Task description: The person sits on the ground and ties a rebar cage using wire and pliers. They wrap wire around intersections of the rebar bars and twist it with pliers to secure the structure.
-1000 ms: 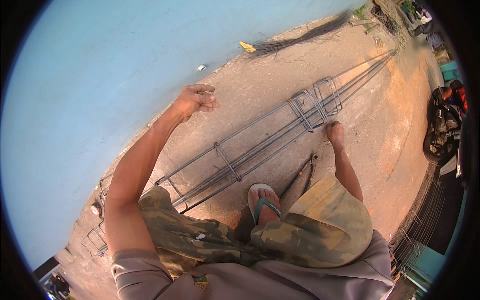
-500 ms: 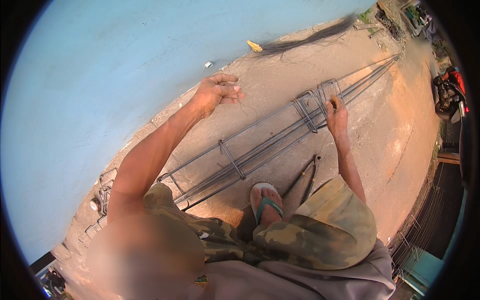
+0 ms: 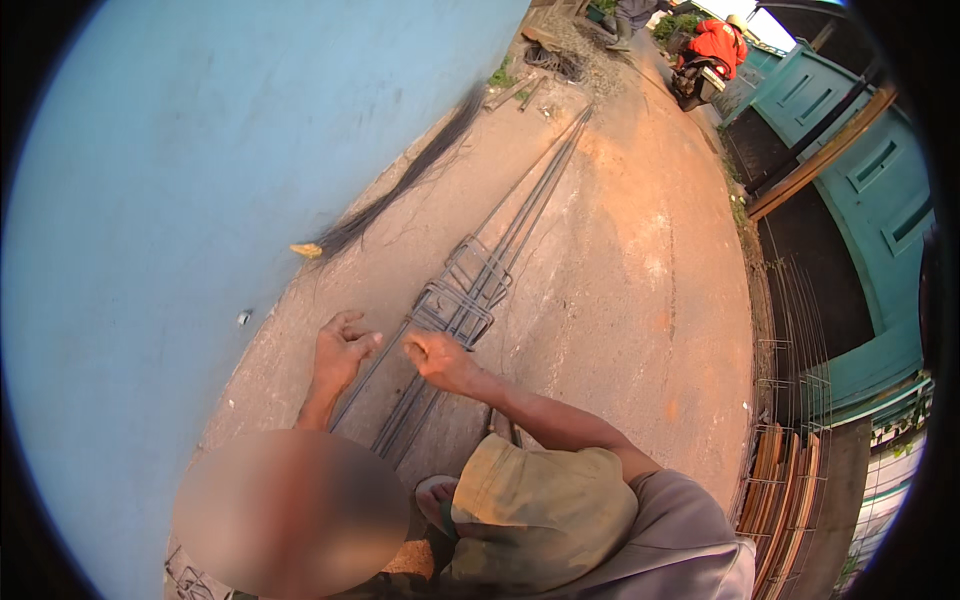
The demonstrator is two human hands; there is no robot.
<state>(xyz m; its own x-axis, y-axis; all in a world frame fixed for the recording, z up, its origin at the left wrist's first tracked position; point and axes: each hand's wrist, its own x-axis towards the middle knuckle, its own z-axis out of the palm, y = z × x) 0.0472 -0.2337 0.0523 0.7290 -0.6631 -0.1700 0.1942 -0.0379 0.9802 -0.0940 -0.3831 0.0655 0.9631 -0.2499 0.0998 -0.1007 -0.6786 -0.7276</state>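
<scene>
1. The pale path stretches under and beyond both my hands.
2. The blue wall stands to the left of my left hand.
3. The teal wall is well off to my right hand's right.
4. Long steel bars lie on the path, passing beneath my right hand and just right of my left.
5. A motorcycle with a rider in red is far ahead of my hands.
6. A dark bundle of thin wire lies beyond my left hand, along the wall.
7. Bent steel loops sit around the bars, just past my right hand.
8. My right hand is curled; I can't tell whether it pinches anything.
9. My left hand, just beside it, has its fingers loosely bent; whether they grip something, I can't tell.
</scene>
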